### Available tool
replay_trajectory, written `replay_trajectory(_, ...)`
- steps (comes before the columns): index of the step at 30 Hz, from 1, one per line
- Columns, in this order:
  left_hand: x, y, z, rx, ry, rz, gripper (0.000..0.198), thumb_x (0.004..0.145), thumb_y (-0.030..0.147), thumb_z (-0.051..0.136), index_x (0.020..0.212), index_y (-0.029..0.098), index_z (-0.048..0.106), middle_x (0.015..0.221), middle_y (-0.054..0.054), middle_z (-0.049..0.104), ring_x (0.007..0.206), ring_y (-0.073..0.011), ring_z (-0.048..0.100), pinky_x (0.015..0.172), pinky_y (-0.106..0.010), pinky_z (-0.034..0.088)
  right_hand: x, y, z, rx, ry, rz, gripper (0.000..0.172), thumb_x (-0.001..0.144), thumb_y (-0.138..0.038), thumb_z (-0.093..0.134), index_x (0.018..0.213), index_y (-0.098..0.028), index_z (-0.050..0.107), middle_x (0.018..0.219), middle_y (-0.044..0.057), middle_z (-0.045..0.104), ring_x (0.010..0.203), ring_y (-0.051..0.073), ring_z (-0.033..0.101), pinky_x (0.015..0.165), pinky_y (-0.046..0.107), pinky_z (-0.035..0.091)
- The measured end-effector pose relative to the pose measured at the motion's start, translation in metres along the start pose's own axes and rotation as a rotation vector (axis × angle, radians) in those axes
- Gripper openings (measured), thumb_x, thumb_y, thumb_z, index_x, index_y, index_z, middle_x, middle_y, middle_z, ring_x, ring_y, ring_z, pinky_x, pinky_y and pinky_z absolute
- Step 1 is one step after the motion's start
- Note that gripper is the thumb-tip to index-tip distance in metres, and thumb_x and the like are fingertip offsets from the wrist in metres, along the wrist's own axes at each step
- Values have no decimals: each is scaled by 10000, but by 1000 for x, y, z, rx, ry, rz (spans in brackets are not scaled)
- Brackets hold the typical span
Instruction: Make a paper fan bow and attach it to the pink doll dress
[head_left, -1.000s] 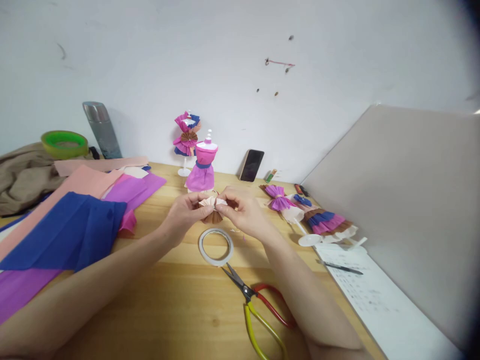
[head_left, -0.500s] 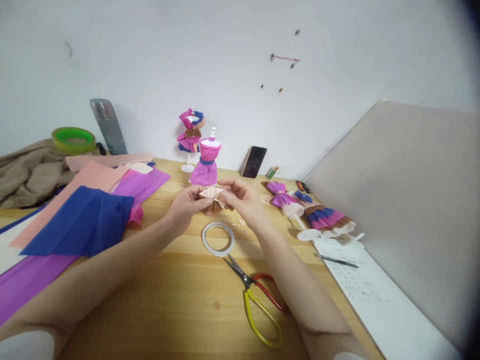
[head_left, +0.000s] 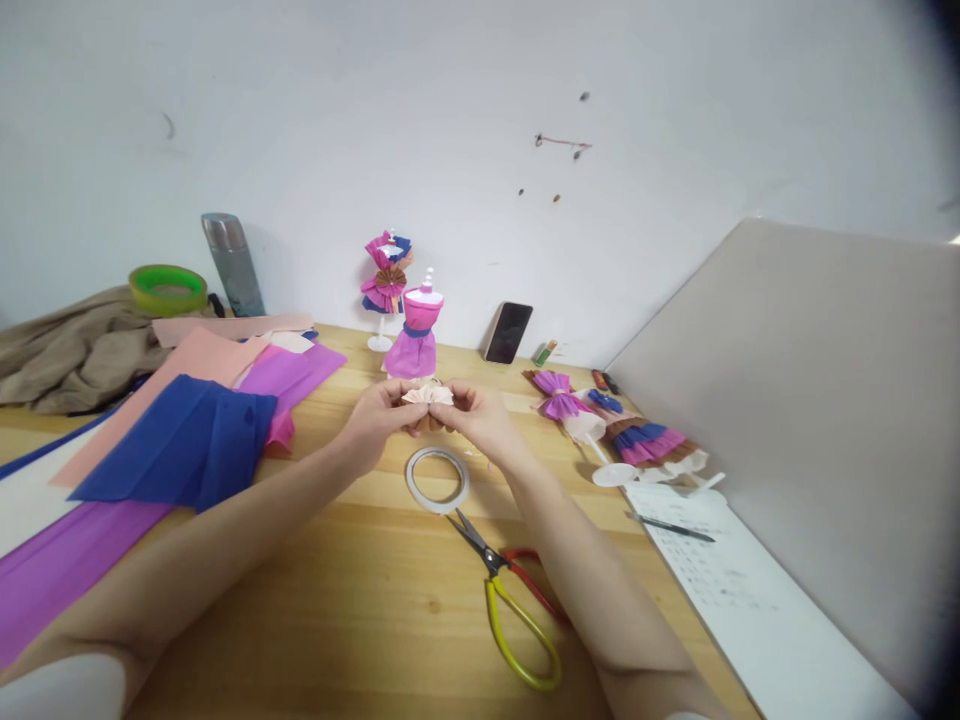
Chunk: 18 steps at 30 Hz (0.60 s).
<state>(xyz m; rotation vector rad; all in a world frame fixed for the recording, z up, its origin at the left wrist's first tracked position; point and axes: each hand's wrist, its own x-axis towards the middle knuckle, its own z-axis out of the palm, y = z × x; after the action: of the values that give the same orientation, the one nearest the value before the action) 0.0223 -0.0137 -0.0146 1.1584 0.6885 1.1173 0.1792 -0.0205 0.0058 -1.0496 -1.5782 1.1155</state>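
Between my two hands is a pleated paper rosette [head_left: 427,396], cream on its upper part and brown below. My left hand [head_left: 376,420] pinches its left side, and my right hand [head_left: 478,418] grips the right side, thumbs nearly meeting at the centre. Fingers cover much of its edge. Just behind stands a small dress form in a pink and purple paper dress [head_left: 415,340] with a blue belt. A roll of double-sided tape [head_left: 437,480] lies flat below my hands. Scissors [head_left: 491,560] with red and yellow handles lie nearer, blades slightly apart.
Coloured paper sheets [head_left: 180,440] cover the left side, by a brown cloth [head_left: 75,350], green tape roll [head_left: 168,290] and bottle [head_left: 232,265]. A phone [head_left: 510,332] leans on the wall. Dressed forms [head_left: 649,440] lie right, beside a written sheet [head_left: 720,560] and pen [head_left: 679,528].
Both thumbs have come together at the middle of the rosette, and it now tilts flatter, showing less brown. The view has shifted slightly upward.
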Motion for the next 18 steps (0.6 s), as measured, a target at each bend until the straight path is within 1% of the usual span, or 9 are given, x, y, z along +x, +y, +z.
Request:
replay_trajectory(2, 2, 2, -4, 14, -67, -25, 379, 598, 352, 822, 844, 99, 685, 681, -37, 659, 577, -111, 560, 560, -231, 432, 1, 2, -4, -40, 13, -4, 194, 623, -327, 671, 658, -153, 594, 580, -25, 565, 535, 98, 478, 522, 229, 370)
replay_trajectory(4, 3, 4, -7, 41, -95, -29, 371, 614, 384, 820, 807, 93, 692, 636, -31, 637, 562, -109, 544, 564, -237, 423, 1, 5, -6, -77, -5, -9, 196, 630, -334, 659, 663, -152, 597, 601, -16, 570, 555, 106, 487, 542, 236, 381)
replay_trajectory(6, 4, 2, -8, 72, -89, -12, 335, 636, 386, 814, 731, 90, 688, 584, -18, 608, 535, -95, 510, 554, -232, 398, 2, 9, -6, -150, -14, -30, 177, 646, -325, 643, 666, -153, 605, 610, -9, 570, 565, 112, 482, 547, 241, 378)
replay_trajectory(8, 5, -1, -7, 73, -68, -1, 323, 639, 382, 817, 673, 91, 678, 563, -14, 598, 520, -87, 493, 543, -228, 380, 3, 13, -4, -253, 22, -65, 143, 655, -297, 634, 658, -156, 612, 596, -10, 553, 561, 113, 459, 533, 238, 354)
replay_trajectory(10, 5, -5, -6, 48, -50, -1, 327, 630, 388, 822, 664, 97, 677, 571, -19, 611, 527, -96, 508, 547, -234, 390, 4, 15, -3, -313, 52, -87, 117, 655, -273, 630, 636, -160, 608, 570, -18, 522, 549, 109, 430, 514, 235, 326)
replay_trajectory(13, 6, -7, -3, -24, -31, 0, 339, 616, 408, 824, 686, 110, 680, 600, -25, 639, 560, -119, 551, 586, -255, 434, 4, 15, -5, -240, 15, -61, 171, 674, -316, 627, 614, -161, 585, 542, -30, 486, 520, 102, 414, 492, 233, 304)
replay_trajectory(16, 7, -6, -3, -91, -12, -31, 358, 581, 379, 850, 764, 110, 702, 690, -46, 688, 621, -142, 604, 633, -272, 468, 2, 11, -9, -81, -66, -6, 236, 712, -387, 624, 694, -152, 624, 546, -33, 506, 504, 97, 435, 487, 229, 311)
replay_trajectory(18, 7, -5, -4, -91, -22, -60, 383, 594, 374, 845, 826, 102, 710, 761, -71, 709, 666, -158, 630, 654, -282, 477, 0, 8, -12, -31, -80, 20, 233, 713, -378, 638, 693, -147, 631, 532, -36, 511, 494, 89, 442, 488, 224, 315)
